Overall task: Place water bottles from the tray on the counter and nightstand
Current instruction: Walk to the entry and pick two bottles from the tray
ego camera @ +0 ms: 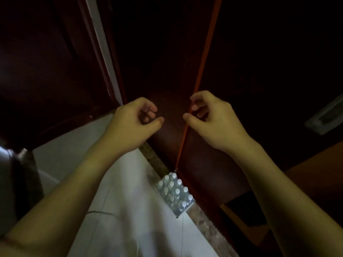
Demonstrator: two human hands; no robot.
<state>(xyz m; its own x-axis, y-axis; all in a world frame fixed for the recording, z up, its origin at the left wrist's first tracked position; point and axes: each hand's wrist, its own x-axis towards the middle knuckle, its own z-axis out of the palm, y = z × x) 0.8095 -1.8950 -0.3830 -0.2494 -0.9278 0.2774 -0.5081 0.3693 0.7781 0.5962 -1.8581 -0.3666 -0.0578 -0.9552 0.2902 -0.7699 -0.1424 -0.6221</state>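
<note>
While the pack of water bottles (pixel 175 194) stood caps-up on the floor (pixel 118 191), its long side ran along the dark wooden wall (pixel 202 164). Left hand (pixel 132 123) and right hand (pixel 213 117) hovered above — both loosely curled, grasping nothing.

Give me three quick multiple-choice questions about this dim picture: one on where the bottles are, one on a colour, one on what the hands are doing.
1. Where does the pack of water bottles stand?
A. on the floor by the dark wooden panel
B. in the left hand
C. on a shelf above the hands

2. What colour are the bottle caps?
A. red
B. white
C. black

3. What do the left hand and right hand hold?
A. one bottle each
B. a tray between them
C. nothing

Answers:
1. A, the pack sits low on the pale floor, at the panel's foot.
2. B, the caps show as pale white dots.
3. C, both hands hover with curled fingers and an empty grip.
</note>
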